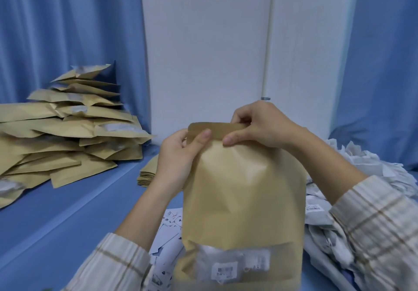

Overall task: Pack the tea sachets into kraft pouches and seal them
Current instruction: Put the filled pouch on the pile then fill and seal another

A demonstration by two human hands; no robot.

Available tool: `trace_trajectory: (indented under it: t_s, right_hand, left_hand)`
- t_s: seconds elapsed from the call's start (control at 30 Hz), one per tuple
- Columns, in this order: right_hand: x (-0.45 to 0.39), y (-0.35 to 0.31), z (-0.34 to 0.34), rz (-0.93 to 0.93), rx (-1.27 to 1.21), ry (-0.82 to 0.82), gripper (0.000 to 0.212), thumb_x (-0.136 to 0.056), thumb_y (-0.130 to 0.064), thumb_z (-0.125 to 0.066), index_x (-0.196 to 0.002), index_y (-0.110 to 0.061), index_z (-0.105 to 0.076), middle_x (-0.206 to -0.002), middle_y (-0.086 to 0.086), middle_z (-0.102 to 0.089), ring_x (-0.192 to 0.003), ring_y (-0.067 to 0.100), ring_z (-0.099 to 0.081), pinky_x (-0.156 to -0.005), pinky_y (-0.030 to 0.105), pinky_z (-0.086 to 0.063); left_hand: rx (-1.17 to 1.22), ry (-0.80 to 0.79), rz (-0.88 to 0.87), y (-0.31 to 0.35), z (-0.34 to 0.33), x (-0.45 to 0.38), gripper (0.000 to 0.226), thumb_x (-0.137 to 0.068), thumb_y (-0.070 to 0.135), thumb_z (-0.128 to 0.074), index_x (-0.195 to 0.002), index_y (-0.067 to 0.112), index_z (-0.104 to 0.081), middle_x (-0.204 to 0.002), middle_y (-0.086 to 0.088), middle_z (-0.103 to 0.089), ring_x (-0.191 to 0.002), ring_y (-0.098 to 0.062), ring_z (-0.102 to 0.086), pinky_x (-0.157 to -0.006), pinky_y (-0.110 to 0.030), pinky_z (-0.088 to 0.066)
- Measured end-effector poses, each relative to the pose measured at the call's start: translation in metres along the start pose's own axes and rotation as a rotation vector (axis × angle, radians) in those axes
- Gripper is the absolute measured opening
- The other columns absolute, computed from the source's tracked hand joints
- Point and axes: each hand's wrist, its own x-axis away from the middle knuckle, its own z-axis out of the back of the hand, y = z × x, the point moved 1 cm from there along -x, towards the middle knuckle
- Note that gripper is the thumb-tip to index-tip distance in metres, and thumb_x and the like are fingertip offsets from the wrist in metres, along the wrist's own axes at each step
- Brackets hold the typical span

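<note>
Blue curtains (67, 30) hung in folds on the left, and more blue curtain (384, 64) fell on the right. Between them stood a white door (208, 64), with a thin white pipe (268, 42) running up beside it. A blue cloth (56, 211) covered the work surface below. The light was soft and even.

Both hands, left hand (181, 153) and right hand (255, 125), raised side by side (forearms angled inward), fingers (201, 136) pinching.
</note>
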Motion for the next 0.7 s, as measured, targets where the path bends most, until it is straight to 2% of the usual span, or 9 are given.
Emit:
trace_trajectory:
  t_s: [0.07,0.17,0.23,0.3,0.43,0.5,0.53,0.6,0.7]
  right_hand:
    - [0.001,0.0,0.001,-0.017,-0.041,0.026,0.026,-0.057,-0.039,-0.085,-0.059,-0.025,-0.063,-0.05,-0.018,-0.058,-0.049,-0.005,-0.05,-0.046,0.008,-0.036]
    - [0.0,-0.007,0.003,-0.003,0.086,-0.062,0.02,-0.066,-0.046,-0.077,-0.073,-0.029,-0.067,-0.06,-0.015,-0.061,-0.059,-0.002,-0.054,-0.051,0.009,-0.037]
    - [-0.002,-0.014,0.002,0.007,0.145,-0.089,0.022,-0.07,-0.051,-0.073,-0.078,-0.031,-0.068,-0.066,-0.015,-0.063,-0.065,-0.002,-0.056,-0.053,0.009,-0.038]
    - [-0.005,-0.017,0.0,0.016,0.128,-0.05,0.02,-0.07,-0.048,-0.074,-0.072,-0.029,-0.067,-0.062,-0.013,-0.062,-0.061,-0.001,-0.056,-0.05,0.01,-0.037]
    - [-0.004,-0.019,-0.003,0.003,0.049,0.004,0.026,-0.067,-0.041,-0.079,-0.077,-0.018,-0.074,-0.072,0.003,-0.07,-0.068,0.014,-0.062,-0.057,0.025,-0.045]
    - [-0.005,-0.021,-0.002,0.015,0.091,-0.025,0.033,-0.068,-0.046,-0.076,-0.078,-0.015,-0.073,-0.068,0.006,-0.067,-0.063,0.015,-0.056,-0.055,0.028,-0.04]
    - [-0.006,-0.023,-0.003,0.019,0.128,-0.045,0.038,-0.07,-0.05,-0.073,-0.076,-0.013,-0.071,-0.061,0.007,-0.059,-0.056,0.012,-0.048,-0.053,0.029,-0.034]
    - [-0.008,-0.028,-0.007,-0.012,0.193,-0.016,0.046,-0.078,-0.059,-0.06,-0.064,-0.014,-0.063,-0.05,-0.003,-0.044,-0.051,0.01,-0.039,-0.049,0.026,-0.026]
    - [-0.01,-0.036,-0.023,0.016,0.459,0.167,0.052,-0.091,-0.057,-0.04,-0.052,-0.023,-0.041,-0.053,-0.007,-0.046,-0.058,0.014,-0.044,-0.051,0.029,-0.025]
  left_hand:
    - [0.076,-0.012,0.029,-0.001,0.002,0.0,0.022,-0.078,0.037,-0.068,-0.068,0.017,-0.067,-0.061,-0.001,-0.064,-0.058,-0.012,-0.055,-0.054,-0.022,-0.042]
    - [0.021,0.106,-0.035,-0.005,0.0,-0.002,0.026,-0.087,0.028,-0.066,-0.067,0.013,-0.06,-0.063,-0.009,-0.058,-0.062,-0.018,-0.049,-0.062,-0.03,-0.037]
    - [-0.064,0.191,-0.121,-0.006,-0.004,-0.001,0.028,-0.089,0.027,-0.065,-0.066,0.013,-0.058,-0.056,0.001,-0.052,-0.059,-0.013,-0.044,-0.061,-0.028,-0.033]
    - [-0.137,0.245,-0.178,-0.007,-0.008,0.001,0.03,-0.089,0.028,-0.065,-0.062,0.019,-0.056,-0.045,0.013,-0.042,-0.049,-0.005,-0.034,-0.052,-0.024,-0.028]
    - [-0.071,0.241,-0.132,-0.008,-0.009,0.0,0.028,-0.089,0.029,-0.064,-0.065,0.017,-0.056,-0.047,0.011,-0.041,-0.053,-0.011,-0.034,-0.055,-0.03,-0.026]
    - [-0.061,0.223,-0.116,-0.007,-0.009,0.001,0.027,-0.09,0.028,-0.063,-0.066,0.018,-0.056,-0.051,0.008,-0.044,-0.056,-0.013,-0.036,-0.057,-0.031,-0.027]
    - [-0.07,0.215,-0.117,-0.006,-0.01,0.001,0.027,-0.091,0.028,-0.063,-0.066,0.018,-0.056,-0.052,0.007,-0.044,-0.056,-0.013,-0.035,-0.056,-0.031,-0.027]
    - [-0.097,0.212,-0.12,-0.003,-0.011,0.002,0.03,-0.092,0.029,-0.06,-0.065,0.018,-0.052,-0.05,0.009,-0.039,-0.053,-0.011,-0.031,-0.053,-0.03,-0.024]
    - [-0.059,0.27,-0.075,0.0,-0.016,0.004,0.041,-0.097,0.03,-0.051,-0.06,0.018,-0.039,-0.052,0.01,-0.031,-0.056,-0.011,-0.028,-0.053,-0.029,-0.022]
